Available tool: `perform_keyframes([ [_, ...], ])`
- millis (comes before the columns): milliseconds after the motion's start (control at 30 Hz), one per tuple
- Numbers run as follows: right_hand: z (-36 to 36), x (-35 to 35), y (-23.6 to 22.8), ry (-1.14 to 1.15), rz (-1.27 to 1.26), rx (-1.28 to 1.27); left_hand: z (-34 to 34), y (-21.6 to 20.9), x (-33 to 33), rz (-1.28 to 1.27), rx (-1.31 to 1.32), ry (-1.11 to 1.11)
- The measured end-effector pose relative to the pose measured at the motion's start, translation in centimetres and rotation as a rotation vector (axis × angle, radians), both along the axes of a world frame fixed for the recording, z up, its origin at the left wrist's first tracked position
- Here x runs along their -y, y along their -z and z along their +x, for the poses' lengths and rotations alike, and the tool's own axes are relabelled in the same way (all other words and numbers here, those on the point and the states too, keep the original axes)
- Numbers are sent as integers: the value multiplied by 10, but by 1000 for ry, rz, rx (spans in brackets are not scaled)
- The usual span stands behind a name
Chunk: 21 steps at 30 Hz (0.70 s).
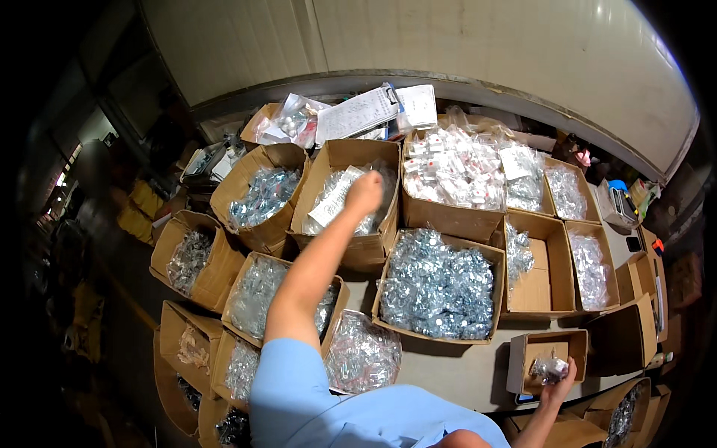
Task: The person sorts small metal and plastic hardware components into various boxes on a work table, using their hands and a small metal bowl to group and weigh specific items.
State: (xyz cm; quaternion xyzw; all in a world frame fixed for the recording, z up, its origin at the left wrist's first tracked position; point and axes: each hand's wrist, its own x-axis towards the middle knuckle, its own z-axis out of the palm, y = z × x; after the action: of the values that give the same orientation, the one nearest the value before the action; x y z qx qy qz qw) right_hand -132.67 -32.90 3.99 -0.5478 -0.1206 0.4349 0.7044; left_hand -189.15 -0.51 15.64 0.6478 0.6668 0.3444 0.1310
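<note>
My left hand (364, 193) is closed above a tall cardboard box (357, 245) in the back row; clear plastic lies close around it. What its fingers hold, if anything, is hidden. In that box are clear bags of small parts and a written paper sheet (334, 196). Low on the right, my right hand (562, 382) is closed round several small clear plastic packets (549, 369). It holds them over the opening of a small cardboard box (523, 366).
Around me stand several open cardboard boxes of bagged parts, among them blue-grey packets (437, 287) and white-and-red packets (455, 168). A pile of clear packets (364, 352) lies on the table (455, 373). A clipboard (358, 113) with written sheets rests behind the boxes.
</note>
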Motion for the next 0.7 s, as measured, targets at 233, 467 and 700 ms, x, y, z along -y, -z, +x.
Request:
perform_keyframes([
  [233, -33, 5, -6, 15, -308, 289, -58, 65, -20, -857, -497, 463],
  [467, -93, -26, -19, -251, -103, 515, -55, 31, 15, 181, -56, -25],
  [700, -279, -40, -39, -1424, 153, 821, -64, 13, 181, 147, 647, 188],
])
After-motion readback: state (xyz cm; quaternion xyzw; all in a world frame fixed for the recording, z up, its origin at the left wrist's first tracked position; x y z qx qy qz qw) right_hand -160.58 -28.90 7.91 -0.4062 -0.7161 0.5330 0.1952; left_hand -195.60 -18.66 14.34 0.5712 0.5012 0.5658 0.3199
